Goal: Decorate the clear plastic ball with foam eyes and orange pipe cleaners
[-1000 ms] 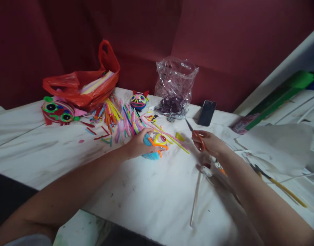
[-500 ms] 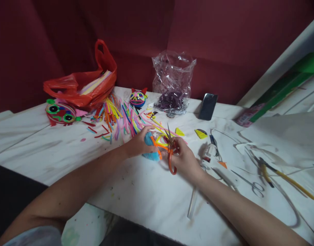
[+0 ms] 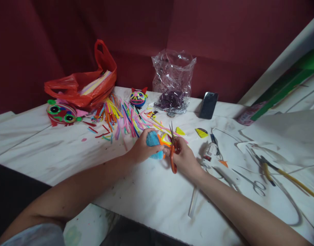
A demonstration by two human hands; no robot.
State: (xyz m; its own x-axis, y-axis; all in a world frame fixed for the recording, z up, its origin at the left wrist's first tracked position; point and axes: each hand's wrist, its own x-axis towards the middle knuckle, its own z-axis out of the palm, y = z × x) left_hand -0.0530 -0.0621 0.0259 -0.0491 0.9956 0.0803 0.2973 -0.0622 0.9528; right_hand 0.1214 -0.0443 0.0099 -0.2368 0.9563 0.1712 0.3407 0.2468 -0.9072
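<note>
Wrapped in the fingers of my left hand [image 3: 144,147] is a blue pipe-cleaner craft piece [image 3: 153,141] with an orange edge and yellow and pink trim, held just above the table. My right hand [image 3: 182,153] grips a pair of orange-handled scissors [image 3: 173,159], their blades pointing up and away. The scissors sit close beside the craft piece; whether the right fingertips also touch it I cannot tell. Part of the trim is hidden behind the hands. Beyond them lies a loose spread of coloured pipe cleaners [image 3: 130,119].
A red plastic bag [image 3: 77,82] and two decorated craft heads, one large [image 3: 62,114] and one small [image 3: 138,98], stand at the back left. Further right are a clear bag [image 3: 173,82], a phone [image 3: 208,106], a glue bottle [image 3: 210,152], small scissors [image 3: 256,186] and pliers [image 3: 268,167].
The blue craft piece has turned and shifted slightly right in my left hand, showing more of its blue side. The scissors in my right hand have tilted a little, their blades closer together.
</note>
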